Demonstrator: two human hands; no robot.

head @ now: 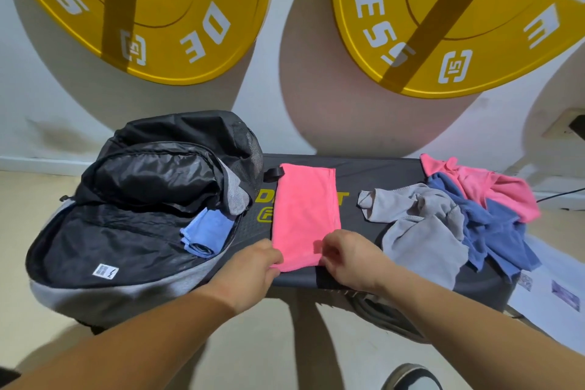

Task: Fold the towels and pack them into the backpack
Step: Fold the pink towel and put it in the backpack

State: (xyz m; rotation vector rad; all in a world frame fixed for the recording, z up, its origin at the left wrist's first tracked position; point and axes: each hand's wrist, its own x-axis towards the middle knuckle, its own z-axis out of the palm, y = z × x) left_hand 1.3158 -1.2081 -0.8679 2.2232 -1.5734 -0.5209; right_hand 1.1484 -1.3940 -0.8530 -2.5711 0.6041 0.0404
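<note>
A pink towel [305, 215] lies folded lengthwise in the middle of a black bench [373, 174]. My left hand [256, 269] pinches its near left corner and my right hand [348, 258] pinches its near right corner. To the left, a black and grey backpack [126, 225] lies unzipped and wide open, with a folded light blue towel [205, 233] inside near its right edge. On the right of the bench sits a loose heap: a grey towel [421, 225], a dark blue towel [493, 231] and another pink towel [484, 184].
Two big yellow weight plates [177, 19] [449, 25] hang on the white wall behind the bench. A wall socket [566, 127] sits at far right. Papers [563, 294] lie on the floor by the bench's right end, and a shoe [411, 377] shows at the bottom.
</note>
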